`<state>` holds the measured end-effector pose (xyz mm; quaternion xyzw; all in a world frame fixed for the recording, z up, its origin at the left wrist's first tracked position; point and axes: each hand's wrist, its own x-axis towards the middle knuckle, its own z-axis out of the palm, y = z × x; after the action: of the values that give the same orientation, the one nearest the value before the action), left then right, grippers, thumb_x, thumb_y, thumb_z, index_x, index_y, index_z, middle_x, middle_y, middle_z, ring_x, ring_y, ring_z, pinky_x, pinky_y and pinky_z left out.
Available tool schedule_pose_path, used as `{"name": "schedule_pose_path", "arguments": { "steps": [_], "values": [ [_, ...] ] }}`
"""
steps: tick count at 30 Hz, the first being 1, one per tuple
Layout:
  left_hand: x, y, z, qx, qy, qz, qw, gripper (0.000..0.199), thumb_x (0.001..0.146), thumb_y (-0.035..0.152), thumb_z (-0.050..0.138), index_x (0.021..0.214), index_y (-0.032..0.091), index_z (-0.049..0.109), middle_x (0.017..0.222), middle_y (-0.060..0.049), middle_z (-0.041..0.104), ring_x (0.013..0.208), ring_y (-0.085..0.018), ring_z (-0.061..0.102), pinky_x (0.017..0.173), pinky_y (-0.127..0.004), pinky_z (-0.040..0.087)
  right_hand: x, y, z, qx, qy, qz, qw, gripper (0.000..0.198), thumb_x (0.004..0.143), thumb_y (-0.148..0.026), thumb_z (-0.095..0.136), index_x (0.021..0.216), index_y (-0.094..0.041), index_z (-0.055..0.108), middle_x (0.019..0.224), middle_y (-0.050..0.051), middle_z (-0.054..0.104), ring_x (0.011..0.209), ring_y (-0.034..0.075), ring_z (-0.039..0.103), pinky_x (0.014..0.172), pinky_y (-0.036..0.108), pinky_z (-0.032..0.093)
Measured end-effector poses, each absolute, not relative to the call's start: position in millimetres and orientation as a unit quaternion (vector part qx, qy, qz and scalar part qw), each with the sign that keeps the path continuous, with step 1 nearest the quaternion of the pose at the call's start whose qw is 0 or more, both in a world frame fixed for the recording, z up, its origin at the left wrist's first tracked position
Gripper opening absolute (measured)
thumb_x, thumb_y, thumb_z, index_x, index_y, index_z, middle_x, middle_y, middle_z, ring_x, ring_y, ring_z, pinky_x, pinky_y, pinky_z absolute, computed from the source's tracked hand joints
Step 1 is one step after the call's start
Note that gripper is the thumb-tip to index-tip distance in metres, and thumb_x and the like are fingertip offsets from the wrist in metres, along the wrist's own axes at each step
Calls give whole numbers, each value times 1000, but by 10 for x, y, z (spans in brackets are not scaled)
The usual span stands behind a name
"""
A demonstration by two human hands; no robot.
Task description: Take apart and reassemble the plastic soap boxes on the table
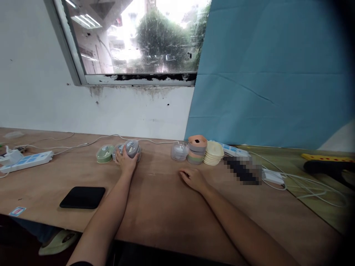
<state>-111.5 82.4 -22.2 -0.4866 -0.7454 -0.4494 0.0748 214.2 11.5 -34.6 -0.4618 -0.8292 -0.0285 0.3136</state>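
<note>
My left hand (127,161) is wrapped around a small grey container with a clear lid (132,146), which is tilted among the other containers. Another grey clear-lidded container (116,149) touches its left side, partly hidden by my fingers. Left of these stands a green container with a clear lid (104,153). My right hand (193,178) rests on the table with its fingers curled in, nothing visible in them. Beyond it are stacked clear containers (179,152), a stack of orange, grey and green frames (197,148) and a stack of cream-coloured pieces (213,153).
A black phone (82,197) lies left of my left forearm. Power strips sit at the left (27,162) and behind the cream stack (232,150). White cables run along the wall and around a white adapter (273,176). A blurred dark object (243,171) lies at right.
</note>
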Motion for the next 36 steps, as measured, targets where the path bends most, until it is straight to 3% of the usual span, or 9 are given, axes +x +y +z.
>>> {"name": "schedule_pose_path", "arguments": {
  "steps": [3, 7, 11, 14, 18, 23, 27, 36],
  "values": [
    [-1119, 827, -228, -488, -742, -457, 51, 73, 72, 47, 67, 136, 24, 40, 144, -17, 36, 129, -35, 38, 103, -59, 27, 2148, 121, -322, -471, -822, -17, 320, 24, 89, -24, 46, 96, -24, 69, 96, 3, 73, 86, 20, 68, 75, 34, 52],
    [-1094, 781, -190, -494, -700, -512, 63, 69, 74, 47, 67, 132, 21, 43, 141, -17, 38, 129, -36, 37, 105, -59, 24, 2124, 110, -298, -469, -822, -14, 322, 23, 88, -24, 47, 96, -24, 69, 95, 3, 73, 86, 20, 68, 76, 34, 52],
    [-984, 680, -149, -552, -596, -579, 71, 69, 76, 48, 65, 132, 17, 41, 138, -16, 41, 130, -31, 37, 108, -48, 29, 2116, 100, -276, -473, -814, -1, 338, 24, 89, -27, 46, 98, -23, 68, 96, 4, 72, 85, 20, 67, 76, 33, 51],
    [-850, 580, -144, -648, -495, -579, 23, 66, 77, 45, 63, 133, 18, 38, 133, -14, 47, 125, -27, 45, 104, -42, 38, 2123, 102, -264, -471, -807, 17, 356, 28, 89, -30, 48, 112, -22, 62, 97, 5, 70, 81, 19, 66, 75, 33, 51],
    [-657, 454, -153, -791, -346, -503, -40, 68, 70, 42, 69, 128, 18, 44, 127, -13, 52, 119, -28, 50, 101, -43, 43, 2146, 122, -276, -478, -792, 44, 378, 51, 88, -40, 50, 134, -20, 42, 109, 9, 65, 72, 18, 62, 74, 35, 51],
    [-498, 374, -180, -849, -273, -441, -106, 62, 70, 38, 67, 125, 18, 47, 124, -13, 55, 114, -27, 54, 97, -42, 45, 2197, 140, -291, -458, -801, 65, 379, 69, 86, -47, 51, 145, -21, 26, 139, 15, 45, 102, 26, 59, 85, 42, 49],
    [-488, 374, -207, -850, -274, -428, -137, 56, 71, 35, 65, 123, 17, 49, 117, -11, 59, 106, -25, 58, 92, -39, 47, 2214, 129, -281, -428, -836, 104, 327, 66, 86, -49, 52, 143, -22, 33, 137, 13, 48, 113, 28, 54, 90, 42, 47],
    [-485, 367, -187, -849, -289, -417, -151, 69, 70, 41, 69, 130, 18, 44, 122, -12, 56, 110, -26, 56, 94, -40, 46, 2197, 141, -282, -429, -836, 35, 340, 62, 82, -52, 58, 135, -23, 45, 120, 11, 62, 101, 25, 60, 86, 38, 49]
  ]
}}
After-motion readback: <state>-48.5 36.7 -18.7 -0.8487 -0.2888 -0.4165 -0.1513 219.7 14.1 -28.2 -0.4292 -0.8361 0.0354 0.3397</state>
